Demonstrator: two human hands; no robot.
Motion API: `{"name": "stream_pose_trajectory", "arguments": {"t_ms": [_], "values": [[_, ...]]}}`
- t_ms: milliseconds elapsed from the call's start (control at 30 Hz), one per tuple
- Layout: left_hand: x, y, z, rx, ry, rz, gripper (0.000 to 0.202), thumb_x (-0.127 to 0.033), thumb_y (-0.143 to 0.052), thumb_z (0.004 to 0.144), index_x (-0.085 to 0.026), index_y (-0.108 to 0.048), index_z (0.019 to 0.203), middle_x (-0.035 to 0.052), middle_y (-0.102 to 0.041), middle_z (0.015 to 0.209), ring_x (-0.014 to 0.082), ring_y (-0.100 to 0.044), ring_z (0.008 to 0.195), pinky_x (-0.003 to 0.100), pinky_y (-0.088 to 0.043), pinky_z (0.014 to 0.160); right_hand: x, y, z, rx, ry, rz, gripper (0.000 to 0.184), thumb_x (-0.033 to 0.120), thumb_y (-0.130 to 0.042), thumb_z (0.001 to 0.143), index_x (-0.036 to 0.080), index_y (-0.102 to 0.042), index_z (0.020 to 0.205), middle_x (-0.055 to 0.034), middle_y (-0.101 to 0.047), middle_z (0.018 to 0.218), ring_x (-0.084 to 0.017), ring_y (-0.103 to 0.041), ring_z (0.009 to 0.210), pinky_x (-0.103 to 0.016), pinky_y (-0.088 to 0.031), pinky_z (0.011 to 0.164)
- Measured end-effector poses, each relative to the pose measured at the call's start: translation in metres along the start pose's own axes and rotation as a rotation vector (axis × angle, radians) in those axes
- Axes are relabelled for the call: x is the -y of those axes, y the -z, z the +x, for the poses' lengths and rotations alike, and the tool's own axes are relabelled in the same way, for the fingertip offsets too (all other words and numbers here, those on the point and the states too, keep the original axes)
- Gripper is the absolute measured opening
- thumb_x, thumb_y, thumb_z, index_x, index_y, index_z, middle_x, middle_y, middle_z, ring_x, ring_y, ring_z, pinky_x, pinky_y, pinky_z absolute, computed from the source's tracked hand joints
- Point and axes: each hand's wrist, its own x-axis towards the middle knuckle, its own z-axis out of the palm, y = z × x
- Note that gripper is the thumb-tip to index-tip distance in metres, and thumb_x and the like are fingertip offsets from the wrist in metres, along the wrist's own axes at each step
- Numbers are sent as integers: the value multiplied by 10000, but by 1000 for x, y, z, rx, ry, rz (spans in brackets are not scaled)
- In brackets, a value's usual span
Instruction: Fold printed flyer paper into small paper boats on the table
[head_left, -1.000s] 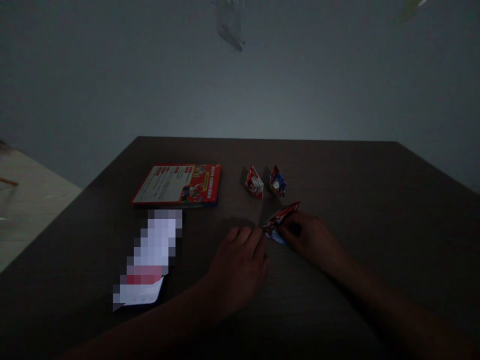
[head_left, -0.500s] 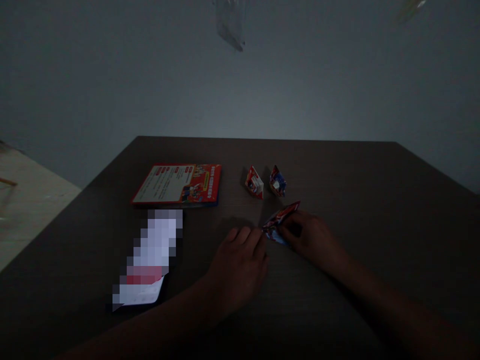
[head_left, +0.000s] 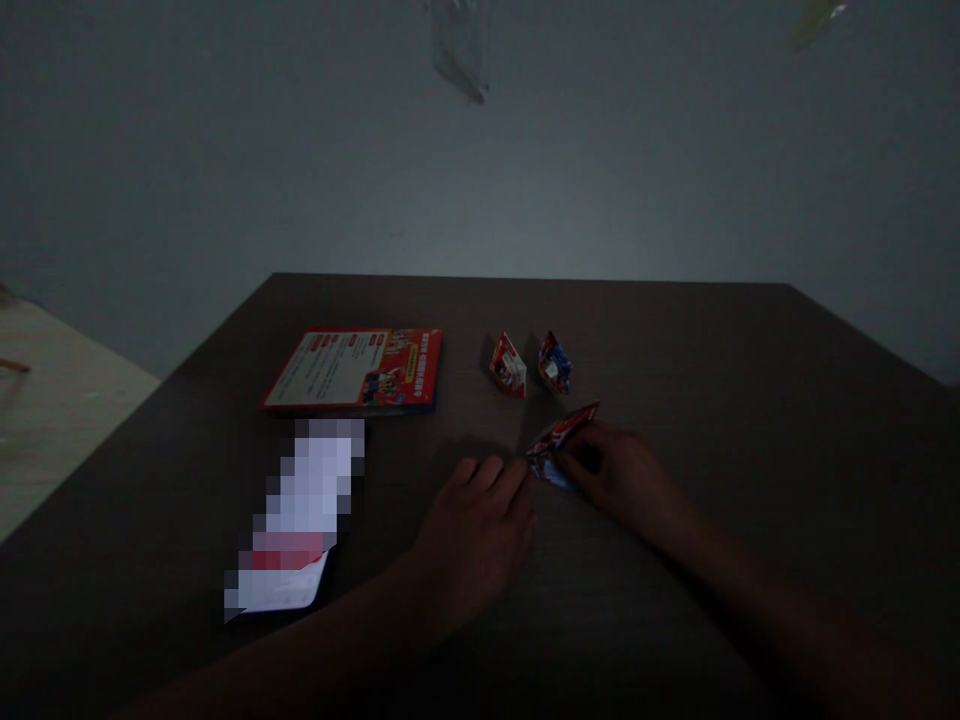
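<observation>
A folded printed paper [head_left: 556, 436], red and dark on top with a pale blue lower part, stands partly opened just above the table between my hands. My right hand [head_left: 626, 478] pinches its right side, thumb toward the inside. At the paper's left tip, my left hand [head_left: 480, 530] is closed with curled fingers against it; the fingertips and thumb are largely hidden from me. Just beyond are two small boat-shaped paper folds, a red and white one [head_left: 509, 367] and a blue and red one [head_left: 555, 364].
A red-edged booklet or stack of printed sheets [head_left: 337, 370] lies at the left on the dark wooden table [head_left: 660, 330]. Closer to me, beside my left forearm, is a phone [head_left: 289, 590] with a lit, blurred screen. A pale wall [head_left: 600, 150] rises behind the table.
</observation>
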Motion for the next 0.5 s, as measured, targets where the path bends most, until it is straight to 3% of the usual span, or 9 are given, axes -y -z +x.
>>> {"name": "stream_pose_trajectory", "arguments": {"t_ms": [200,500], "values": [[-2,-1,0,-6,1,-10,296,-227,-420,925,-159,-531,1190,68,-573,1178,236,-478,1032,398,-354,844,0,1,0,17,-24,-12,125,225,-555,816,178,-666,782,-50,-690,817,-161,-627,668,-254,-437,594],[-2,5,-1,19,-6,-41,316,-209,-436,906,-186,-517,1210,70,-576,1128,235,-475,1003,399,-367,825,3,3,-1,3,-14,21,119,223,-564,810,176,-669,779,-48,-702,838,-165,-640,709,-261,-450,653]]}}
